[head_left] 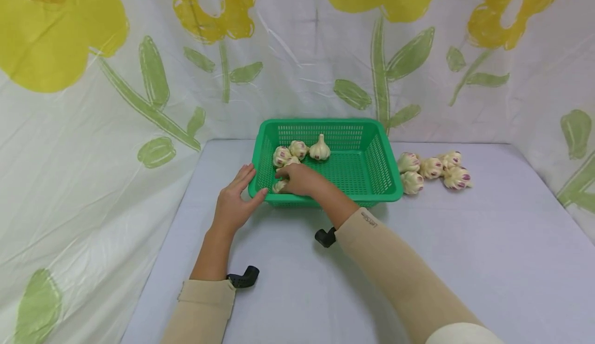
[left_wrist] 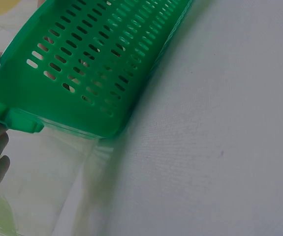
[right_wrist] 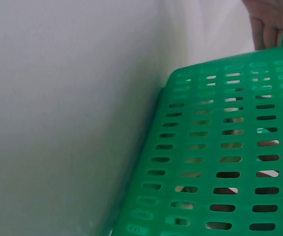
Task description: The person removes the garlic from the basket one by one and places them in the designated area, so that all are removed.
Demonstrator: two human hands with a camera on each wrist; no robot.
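Hanging behind everything: a wrinkled, flower-printed sheet (head_left: 297,75), looks like thin plastic. Flat, pale table (head_left: 279,282) carries the rest. Green basket (head_left: 350,168), rigid slotted plastic, rectangular, sits near the table's far side. My left hand (head_left: 234,203) lies straight-fingered against its left rim, probably to steady it. My right hand (head_left: 301,180) dips over the near rim, pinching a garlic bulb (head_left: 279,186) in the near-left corner. Other bulbs (head_left: 298,149), round, ribbed, purple-marked, sit inside; outer bulbs (head_left: 431,168) cluster just right, probably for easy reach.
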